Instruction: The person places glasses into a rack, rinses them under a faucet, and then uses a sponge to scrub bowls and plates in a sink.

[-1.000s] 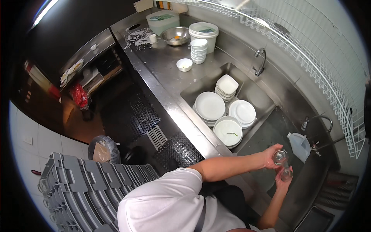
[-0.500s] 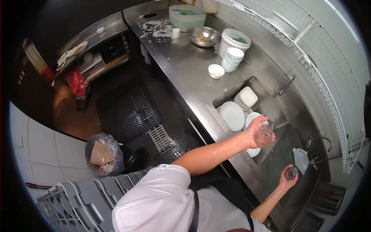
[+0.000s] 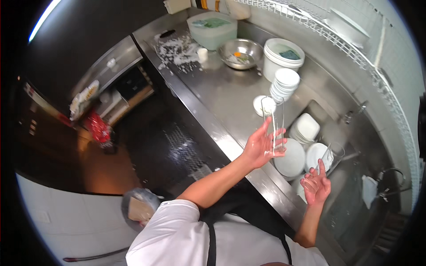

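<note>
My left hand (image 3: 257, 150), fingers gripping clear glassware (image 3: 274, 128), is now left of the round plate (image 3: 289, 159); my right hand (image 3: 317, 188) comes nearer it, so another glass (image 3: 337, 154) is close, grip unclear.

Commercial-looking kitchen, dishwashing area; long stainless-steel counter (image 3: 213, 95) with sink (image 3: 330, 126) let into it; white plates (image 3: 289, 158) stacked in sink, white bowls (image 3: 284, 84) stacked beside bucket (image 3: 272, 62); wire rack (image 3: 326, 33) overhead; tap (image 3: 355, 113) by sink

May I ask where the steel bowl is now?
In the head view, the steel bowl stands on the counter, top centre, between the pale tub and white bucket.
</note>
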A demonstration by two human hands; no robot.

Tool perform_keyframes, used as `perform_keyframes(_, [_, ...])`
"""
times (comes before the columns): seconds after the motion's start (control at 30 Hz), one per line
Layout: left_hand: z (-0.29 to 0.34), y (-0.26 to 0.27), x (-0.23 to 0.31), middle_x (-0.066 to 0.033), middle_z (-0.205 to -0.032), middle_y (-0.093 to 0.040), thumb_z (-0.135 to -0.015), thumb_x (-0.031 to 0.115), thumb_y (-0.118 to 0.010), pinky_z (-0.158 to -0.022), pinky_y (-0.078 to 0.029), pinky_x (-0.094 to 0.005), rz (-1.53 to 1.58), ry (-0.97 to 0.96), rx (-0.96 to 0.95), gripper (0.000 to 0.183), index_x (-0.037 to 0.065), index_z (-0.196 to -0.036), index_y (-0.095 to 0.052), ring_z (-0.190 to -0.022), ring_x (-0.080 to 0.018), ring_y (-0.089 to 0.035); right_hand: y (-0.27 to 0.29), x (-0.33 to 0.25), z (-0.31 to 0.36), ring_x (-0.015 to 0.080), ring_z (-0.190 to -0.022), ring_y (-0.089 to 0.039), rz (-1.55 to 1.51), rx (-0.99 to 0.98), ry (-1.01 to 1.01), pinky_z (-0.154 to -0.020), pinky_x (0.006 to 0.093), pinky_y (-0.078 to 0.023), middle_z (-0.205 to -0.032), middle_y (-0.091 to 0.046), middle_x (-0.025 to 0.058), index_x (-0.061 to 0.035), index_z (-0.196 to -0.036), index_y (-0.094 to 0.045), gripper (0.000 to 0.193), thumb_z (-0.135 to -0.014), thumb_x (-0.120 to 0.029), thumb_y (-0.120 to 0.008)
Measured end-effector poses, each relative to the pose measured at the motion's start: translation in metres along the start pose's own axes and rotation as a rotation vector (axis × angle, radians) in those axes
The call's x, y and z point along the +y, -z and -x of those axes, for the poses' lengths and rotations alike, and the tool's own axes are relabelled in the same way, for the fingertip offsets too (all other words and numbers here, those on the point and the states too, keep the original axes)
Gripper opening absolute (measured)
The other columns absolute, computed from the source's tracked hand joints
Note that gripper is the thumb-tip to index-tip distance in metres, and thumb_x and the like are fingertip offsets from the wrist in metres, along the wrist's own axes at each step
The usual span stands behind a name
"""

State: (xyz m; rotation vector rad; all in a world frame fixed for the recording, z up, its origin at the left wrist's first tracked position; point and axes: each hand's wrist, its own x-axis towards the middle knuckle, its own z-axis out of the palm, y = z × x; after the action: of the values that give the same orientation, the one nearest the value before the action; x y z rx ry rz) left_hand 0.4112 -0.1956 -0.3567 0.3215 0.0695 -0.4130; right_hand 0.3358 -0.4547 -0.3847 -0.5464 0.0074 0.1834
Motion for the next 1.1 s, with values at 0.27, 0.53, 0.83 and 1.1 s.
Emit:
perform_keyframes(0.27, [0.017,0.030,0.122,-0.0131,-0.129,-0.048,-0.088,0.026,-0.055,-0.088,-0.049,-0.0455,-0.367,-0.057,0.067,0.053,0.014,-0.136,-0.037,-0.103,-0.0292,-0.058,-0.133,0.000,-0.123,0.0245,-0.085,-0.064,0.517,-0.178,0.106,-0.072,0.0345,-0.053,-0.110,-0.057,0.0171,-0.0030,-0.132,-0.033,0.086,-0.062,-0.015,-0.081])
perform_keyframes(0.53, [-0.012,0.072,0.245,-0.0113,-0.109,-0.059,-0.093,0.043,-0.047,-0.091,-0.042,-0.0613,-0.086,-0.003,0.004,0.055,0.026,-0.142,-0.029,-0.098,-0.0298,-0.060,-0.347,-0.043,-0.246,0.0147,-0.077,-0.055,1.537,0.070,0.911,-0.068,0.0280,-0.050,-0.100,-0.055,0.0103,-0.0017,-0.130,-0.045,0.064,-0.070,-0.005,-0.070])
perform_keyframes(0.83, [-0.063,0.138,0.388,-0.0135,-0.110,-0.056,-0.094,0.036,-0.044,-0.077,-0.051,-0.0539,-0.197,0.211,-0.175,0.061,0.023,-0.147,-0.016,-0.096,-0.0303,-0.060,-0.406,-0.059,-0.484,0.0233,-0.102,-0.055,3.211,0.390,1.469,-0.100,0.0498,-0.034,-0.099,-0.060,0.0066,-0.0103,-0.110,-0.055,0.029,-0.081,-0.006,-0.053])
perform_keyframes(1.1, [-0.020,0.189,0.483,-0.0192,-0.110,-0.055,-0.093,0.036,-0.049,-0.071,-0.052,-0.0553,-0.156,0.060,-0.220,0.062,0.016,-0.144,-0.021,-0.092,-0.0351,-0.059,-0.427,-0.040,-0.628,0.0182,-0.105,-0.053,3.684,0.104,1.153,-0.115,0.0491,-0.012,-0.092,-0.061,0.0002,-0.0172,-0.091,-0.066,0.014,-0.083,-0.015,-0.055])
